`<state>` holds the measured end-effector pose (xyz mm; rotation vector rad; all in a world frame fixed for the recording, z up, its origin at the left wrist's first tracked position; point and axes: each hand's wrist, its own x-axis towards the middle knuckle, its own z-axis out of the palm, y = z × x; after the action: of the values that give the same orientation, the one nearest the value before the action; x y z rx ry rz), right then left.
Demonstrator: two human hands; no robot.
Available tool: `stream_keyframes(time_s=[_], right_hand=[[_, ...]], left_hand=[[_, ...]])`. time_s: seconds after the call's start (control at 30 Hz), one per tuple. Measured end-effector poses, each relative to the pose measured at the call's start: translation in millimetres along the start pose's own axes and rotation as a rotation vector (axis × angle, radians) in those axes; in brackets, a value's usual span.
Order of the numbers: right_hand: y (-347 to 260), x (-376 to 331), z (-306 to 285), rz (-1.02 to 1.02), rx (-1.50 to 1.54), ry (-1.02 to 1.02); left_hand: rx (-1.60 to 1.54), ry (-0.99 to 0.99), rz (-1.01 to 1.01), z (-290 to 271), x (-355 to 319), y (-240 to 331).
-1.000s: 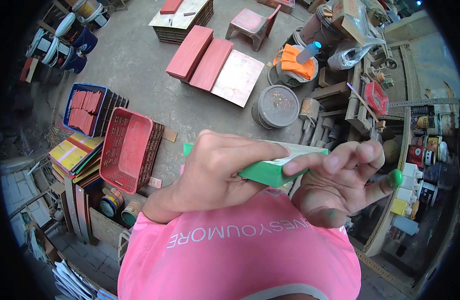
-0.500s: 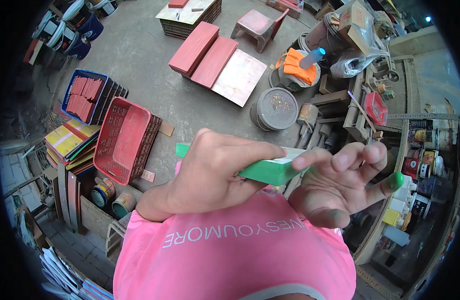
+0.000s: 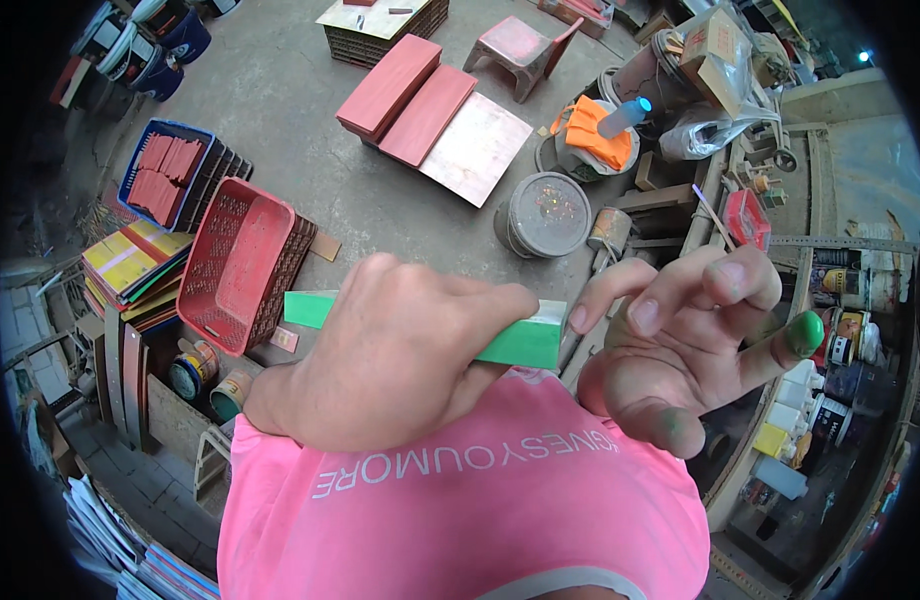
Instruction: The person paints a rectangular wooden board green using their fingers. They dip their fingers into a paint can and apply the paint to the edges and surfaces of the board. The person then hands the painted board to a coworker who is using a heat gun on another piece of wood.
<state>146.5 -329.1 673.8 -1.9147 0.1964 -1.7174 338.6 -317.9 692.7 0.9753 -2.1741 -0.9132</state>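
My left hand (image 3: 395, 350) is wrapped round a long, narrow block (image 3: 520, 346) with bright green sides and a pale top face. The block lies roughly level in front of my chest, its two ends showing on either side of the fist. Just past its right end is my right hand (image 3: 665, 365), palm up, holding nothing, with the fingers apart and loosely curled. Wet-looking green paint covers the index fingertip, and a fainter green smear marks the thumb. The little finger comes close to the block's end; whether it touches, I cannot tell.
A red plastic basket (image 3: 242, 262) stands left, beside a blue crate (image 3: 185, 150) of red pieces. Ahead are red slabs (image 3: 395, 85) on a pale board (image 3: 480, 150), a small chair (image 3: 515, 45) and a lidded bucket (image 3: 543, 215). Cluttered shelving (image 3: 815, 240) lines the right.
My left hand has shifted left and turned the block, so its long green side now faces me more. The right hand's fingers have curled a little and stay open.
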Motion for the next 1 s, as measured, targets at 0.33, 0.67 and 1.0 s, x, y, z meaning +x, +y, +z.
stream_keyframes(time_s=[0.33,0.67,1.0], right_hand=[[-1,-8,14,-0.081,0.027,0.103],[-2,-8,18,-0.076,0.02,0.124],[3,-6,22,-0.056,0.101,0.061]], left_hand=[[-0.025,-0.011,-0.007,2,-6,2],[-0.025,-0.022,-0.004,1,-7,1],[-0.034,-0.09,-0.036,-3,-10,3]])
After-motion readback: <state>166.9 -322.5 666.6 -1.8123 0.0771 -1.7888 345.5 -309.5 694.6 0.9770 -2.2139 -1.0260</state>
